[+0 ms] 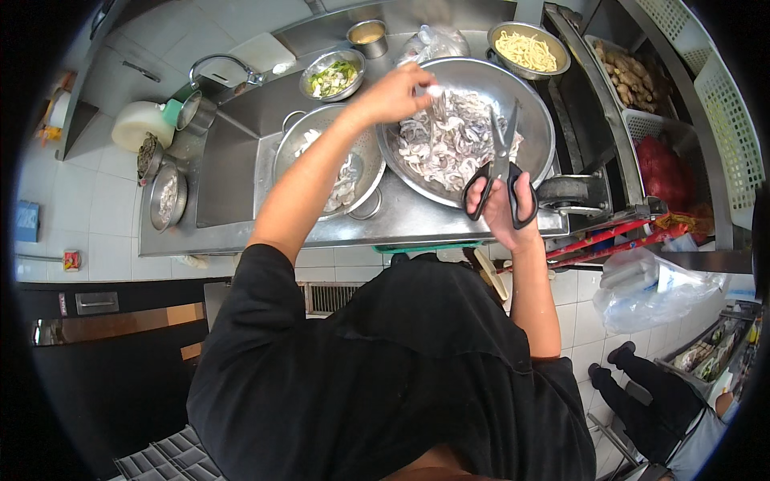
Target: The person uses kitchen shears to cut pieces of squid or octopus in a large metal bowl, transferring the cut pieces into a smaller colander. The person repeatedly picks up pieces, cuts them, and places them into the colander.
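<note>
My left hand [400,93] is above the left side of a large stainless steel bowl [532,90], its fingers pinching a pale piece of squid [438,108] that hangs down, slightly blurred. In my right hand [502,207] are black-handled scissors [501,153], with a finger and thumb through the loops and the blades apart, pointing away from me over the bowl. Below them lies a heap of cut squid pieces [448,144]. A perforated steel colander [293,156] holding more whitish pieces sits to the left, partly hidden by my left forearm.
Behind the colander is a bowl of green vegetable scraps [332,78]. A colander of yellow strips [528,51] stands at the back right. A sink basin [225,174] with a faucet [219,58] is leftward. A caster wheel [571,192] borders the bowl's right. Another person [662,403] stands at lower right.
</note>
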{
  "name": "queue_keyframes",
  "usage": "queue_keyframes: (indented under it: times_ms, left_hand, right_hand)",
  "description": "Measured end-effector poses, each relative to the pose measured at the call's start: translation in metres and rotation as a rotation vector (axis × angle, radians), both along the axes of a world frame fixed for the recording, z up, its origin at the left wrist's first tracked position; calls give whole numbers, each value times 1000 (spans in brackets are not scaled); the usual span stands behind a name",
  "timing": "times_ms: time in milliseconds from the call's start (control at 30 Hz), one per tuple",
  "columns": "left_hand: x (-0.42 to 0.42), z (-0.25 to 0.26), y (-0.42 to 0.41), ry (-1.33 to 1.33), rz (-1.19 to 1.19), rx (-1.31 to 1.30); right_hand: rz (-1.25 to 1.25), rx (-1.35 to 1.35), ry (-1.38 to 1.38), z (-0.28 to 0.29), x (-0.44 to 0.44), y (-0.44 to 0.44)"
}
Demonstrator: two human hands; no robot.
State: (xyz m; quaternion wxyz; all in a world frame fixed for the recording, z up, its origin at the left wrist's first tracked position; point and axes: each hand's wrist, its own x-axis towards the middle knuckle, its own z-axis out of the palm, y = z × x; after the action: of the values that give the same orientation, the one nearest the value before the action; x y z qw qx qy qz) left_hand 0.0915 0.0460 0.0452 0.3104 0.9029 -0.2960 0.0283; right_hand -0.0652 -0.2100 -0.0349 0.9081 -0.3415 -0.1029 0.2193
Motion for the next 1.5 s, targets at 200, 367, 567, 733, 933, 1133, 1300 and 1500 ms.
queue_keyframes:
  times_ms: [200, 367, 567, 733, 933, 1133, 1300, 1500]
  left_hand:
    - [11, 57, -2, 183, -58, -253]
    - [-2, 76, -9, 487, -193, -501]
    - [-18, 62, -1, 753, -315, -892]
    - [-14, 51, 1, 550, -189, -900]
    - [-6, 64, -2, 506, -152, -869]
    - [-8, 61, -8, 696, -273, -959]
    - [-21, 56, -14, 679, -386, -912]
    - [-33, 33, 12, 799, -520, -1217]
  right_hand:
    - [317, 292, -26, 18, -13, 32]
    - [265, 204, -44, 27, -1, 52]
    - [-67, -194, 18, 39, 16, 56]
    - [-139, -249, 48, 36, 19, 52]
    - [-145, -227, 94, 38, 12, 49]
    - [6, -196, -102, 27, 12, 40]
    - [44, -181, -138, 30, 14, 51]
    - [-123, -296, -158, 40, 19, 57]
